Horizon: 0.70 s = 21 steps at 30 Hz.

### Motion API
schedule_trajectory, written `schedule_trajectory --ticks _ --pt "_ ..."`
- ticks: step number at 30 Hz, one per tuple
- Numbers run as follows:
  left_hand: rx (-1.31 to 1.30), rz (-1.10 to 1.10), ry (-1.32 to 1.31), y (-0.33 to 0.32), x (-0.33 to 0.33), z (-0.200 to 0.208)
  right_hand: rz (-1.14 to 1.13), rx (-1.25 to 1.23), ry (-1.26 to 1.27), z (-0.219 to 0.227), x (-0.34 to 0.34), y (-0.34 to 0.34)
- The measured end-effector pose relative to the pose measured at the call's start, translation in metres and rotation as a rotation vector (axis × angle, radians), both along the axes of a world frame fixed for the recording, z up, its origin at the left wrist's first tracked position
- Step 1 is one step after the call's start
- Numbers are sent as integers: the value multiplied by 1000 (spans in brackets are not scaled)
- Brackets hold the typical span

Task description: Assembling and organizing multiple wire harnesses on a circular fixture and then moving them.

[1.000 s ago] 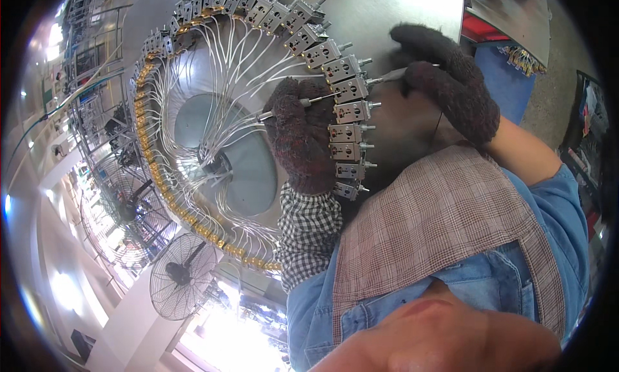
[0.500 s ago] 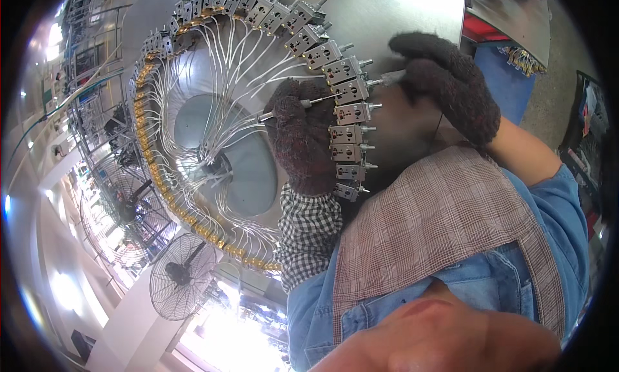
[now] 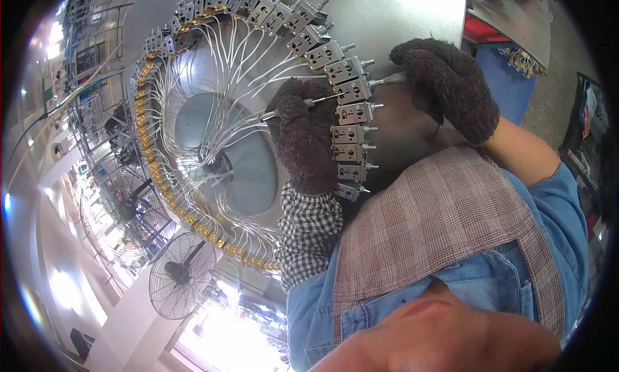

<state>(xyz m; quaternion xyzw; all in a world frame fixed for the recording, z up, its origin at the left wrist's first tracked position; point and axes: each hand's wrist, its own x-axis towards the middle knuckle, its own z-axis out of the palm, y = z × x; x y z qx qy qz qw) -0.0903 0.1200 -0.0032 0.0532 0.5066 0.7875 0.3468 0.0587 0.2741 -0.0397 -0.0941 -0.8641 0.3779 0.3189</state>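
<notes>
My left hand (image 3: 302,137), in a dark knitted glove, is closed around a white tube (image 3: 265,116) with a thin metal end (image 3: 325,98). The metal end points at one small metal switch box (image 3: 353,90) in a curved row. My right hand (image 3: 451,82), gloved alike, is closed at a grey tapered piece (image 3: 392,79), which lines up with the shaft on that box's outer side. The right fingertips are partly hidden. Many white tubes (image 3: 219,124) run from the middle of the ring toward brass-coloured fittings (image 3: 151,156) along its rim.
The boxes and fittings ring a shiny metal round table (image 3: 400,17) with a grey disc (image 3: 255,185) at its centre. A standing fan (image 3: 182,275) is at lower left. Beyond the right arm are a blue surface (image 3: 496,82) and another bench with brass parts (image 3: 523,61).
My right hand has turned, its raised fingers now curled in closer around the grey piece. My left hand and the boxes have barely shifted.
</notes>
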Motion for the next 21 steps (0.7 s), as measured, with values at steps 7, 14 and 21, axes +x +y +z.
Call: schedule_trajectory --ticks 7,14,21 --pt "-11 -39 46 -2 -1 -1 18 -1337 -56 18 5 -14" --pt "105 -169 -24 -8 -4 -3 -105 -1276 -182 30 0 -15" --pt "68 -213 -45 -10 -5 0 -41 -1110 -141 26 7 -13"
